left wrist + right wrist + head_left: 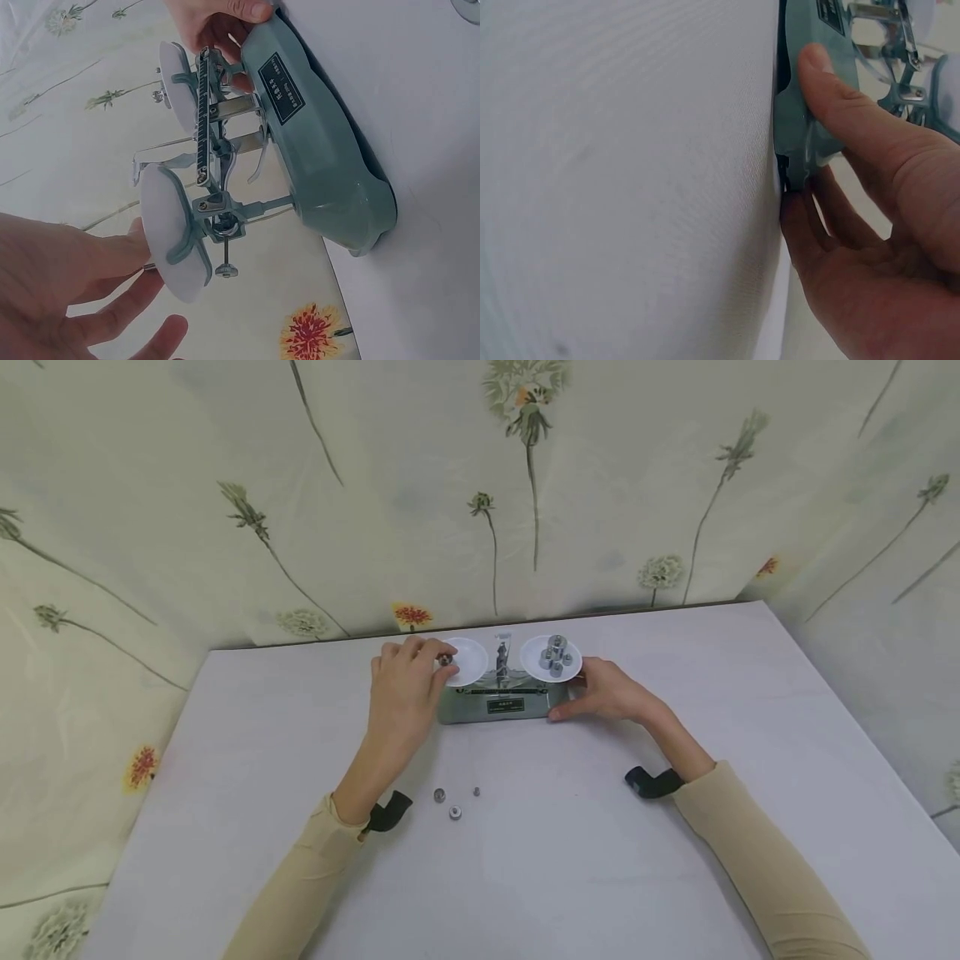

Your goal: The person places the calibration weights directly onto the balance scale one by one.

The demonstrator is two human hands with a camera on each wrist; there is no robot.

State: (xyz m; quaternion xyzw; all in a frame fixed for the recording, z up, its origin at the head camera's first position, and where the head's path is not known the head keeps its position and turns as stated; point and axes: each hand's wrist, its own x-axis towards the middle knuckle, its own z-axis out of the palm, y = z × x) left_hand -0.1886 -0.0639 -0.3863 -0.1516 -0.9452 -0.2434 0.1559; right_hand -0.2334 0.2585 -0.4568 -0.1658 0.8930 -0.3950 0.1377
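A green balance scale (465, 710) with two white pans stands near the back of the table. My left hand (401, 689) pinches a small metal weight (446, 659) between thumb and finger, right at the left pan (471, 662). From the left wrist, most of that weight is hidden behind the pan (169, 225). Several metal weights (557, 647) stand grouped on the right pan (529, 660). My right hand (611, 689) grips the right end of the base; in the right wrist view its thumb (832, 86) lies on the front and its other fingers curl round the end.
Three loose metal weights, one darker (439, 795), one wider (455, 812) and one tiny (476, 792), lie on the white table (540, 860) in front of the scale. A flower-patterned cloth (420, 527) hangs behind the table's back edge.
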